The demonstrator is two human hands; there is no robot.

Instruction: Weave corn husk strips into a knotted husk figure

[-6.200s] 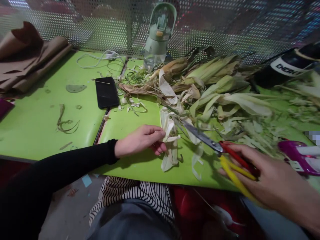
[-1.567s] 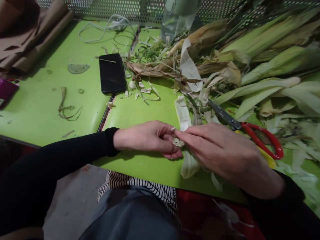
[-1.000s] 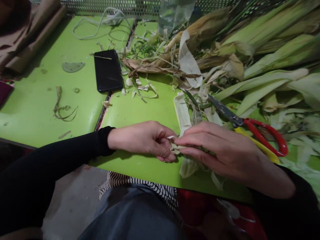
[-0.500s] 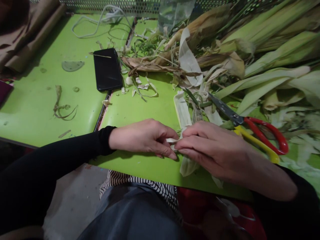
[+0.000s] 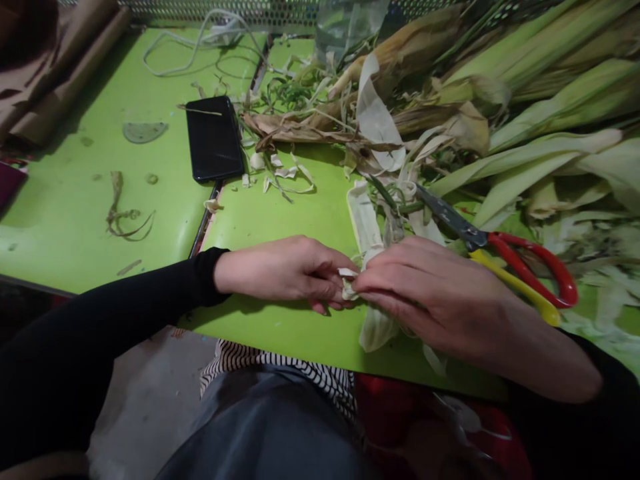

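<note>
My left hand (image 5: 285, 272) and my right hand (image 5: 440, 293) meet over the near edge of the green table (image 5: 280, 220). Both pinch a small pale strip of corn husk (image 5: 349, 285) between their fingertips. More pale husk pieces (image 5: 376, 327) lie under my right hand, and a long one (image 5: 363, 217) stretches away behind it. Scissors with a red and a yellow handle (image 5: 520, 270) lie on the table just right of my right hand, blades pointing up-left.
A big heap of corn husks and cobs (image 5: 500, 120) fills the right and back. A black phone (image 5: 214, 138) lies left of centre, a white cable (image 5: 200, 47) behind it. Brown cloth (image 5: 45, 73) sits at far left. A perforated metal wall (image 5: 225, 10) closes the back.
Earlier my right hand held the scissors; they now lie on the table. Both hands have come together on the husk strip, and over the last second the fingers only shift slightly.
</note>
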